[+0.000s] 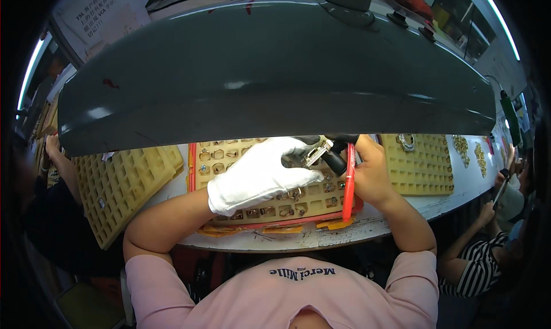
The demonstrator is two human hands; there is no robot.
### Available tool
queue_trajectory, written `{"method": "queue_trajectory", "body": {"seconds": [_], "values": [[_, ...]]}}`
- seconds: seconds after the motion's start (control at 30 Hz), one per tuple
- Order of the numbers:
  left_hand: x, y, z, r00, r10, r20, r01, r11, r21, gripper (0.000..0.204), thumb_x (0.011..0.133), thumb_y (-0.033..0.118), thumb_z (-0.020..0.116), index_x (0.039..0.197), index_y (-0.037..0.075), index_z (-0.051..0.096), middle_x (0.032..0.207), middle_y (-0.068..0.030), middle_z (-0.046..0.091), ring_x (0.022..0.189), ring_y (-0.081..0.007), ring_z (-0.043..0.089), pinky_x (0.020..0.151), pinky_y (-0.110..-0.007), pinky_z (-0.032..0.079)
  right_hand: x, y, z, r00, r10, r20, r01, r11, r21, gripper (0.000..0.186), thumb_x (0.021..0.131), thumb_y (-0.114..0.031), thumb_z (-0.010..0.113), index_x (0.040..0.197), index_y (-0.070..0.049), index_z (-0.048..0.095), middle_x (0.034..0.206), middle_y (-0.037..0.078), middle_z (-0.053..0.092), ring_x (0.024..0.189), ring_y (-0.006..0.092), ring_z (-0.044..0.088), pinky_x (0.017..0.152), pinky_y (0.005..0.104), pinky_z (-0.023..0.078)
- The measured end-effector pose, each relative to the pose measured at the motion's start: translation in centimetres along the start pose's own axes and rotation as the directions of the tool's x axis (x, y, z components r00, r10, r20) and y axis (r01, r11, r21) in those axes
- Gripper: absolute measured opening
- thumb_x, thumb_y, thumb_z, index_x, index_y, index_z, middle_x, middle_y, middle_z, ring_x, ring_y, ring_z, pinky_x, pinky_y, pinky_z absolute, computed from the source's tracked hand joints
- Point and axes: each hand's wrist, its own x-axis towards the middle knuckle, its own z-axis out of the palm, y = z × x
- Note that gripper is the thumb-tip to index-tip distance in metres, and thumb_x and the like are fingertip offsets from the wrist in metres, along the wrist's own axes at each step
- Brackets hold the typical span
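My left hand (261, 171), in a white glove, is held over the padded ring tray with thumb and fingers pinched round a sparkling stone-set piece of jewellery (315, 155). My bare right hand (372, 171) is closed around a red pen (349, 185) that points down toward the tray's front edge. Close against the jewellery, on the right hand's side, is a short black cylinder (334, 162); its upper end is hidden. Rows of rings (285, 210) fill many slots of the red-edged tray (317, 205) beneath both hands.
A grey lamp hood (275, 82) spans the view low above my hands and hides the far side. Slotted yellow trays (123, 185) lie at the left, and another tray (422, 171) at the right holds a round jewel. Gold chains (461, 149) lie beyond it. People sit at both sides.
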Motion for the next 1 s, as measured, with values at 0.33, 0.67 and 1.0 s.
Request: {"method": "queue_trajectory", "body": {"seconds": [0.33,0.67,1.0], "values": [[0.53,-0.63,0.28,0.935,0.341,-0.094,-0.296,0.9,0.321,0.035,0.083,0.031,0.067,0.103,0.002,0.064,0.084,-0.0078,0.062,0.071,-0.014,0.057,0.067,-0.03,0.047,1.02,-0.37,0.02,0.831,-0.557,0.004,0.518,0.77,-0.373,0.026,0.061,-0.004,0.07,0.085,-0.004,0.063,0.069,0.006,0.057,0.061,0.0225,0.053,0.052,0.0345,0.04],[0.22,-0.49,-0.21,0.996,0.092,-0.007,-0.09,0.991,0.096,0.034,0.082,0.032,0.068,0.097,0.002,0.066,0.071,-0.0037,0.06,0.062,-0.0102,0.055,0.061,-0.027,0.045,0.99,-0.19,0.26,0.916,-0.395,-0.07,0.37,0.899,-0.234,0.019,0.066,-0.004,0.071,0.083,-0.002,0.064,0.067,0.009,0.057,0.06,0.0257,0.054,0.053,0.0351,0.042],[0.0,-0.68,-0.1,0.992,0.108,-0.058,-0.091,0.967,0.237,0.048,0.076,0.033,0.07,0.112,0.001,0.06,0.11,-0.0159,0.058,0.103,-0.0263,0.056,0.091,-0.036,0.044,0.16,0.1,0.26,0.999,-0.037,-0.003,0.037,0.998,0.047,0.038,0.061,0.007,0.063,0.098,0.002,0.062,0.084,0.014,0.062,0.072,0.0279,0.06,0.065,0.0341,0.048]]}}
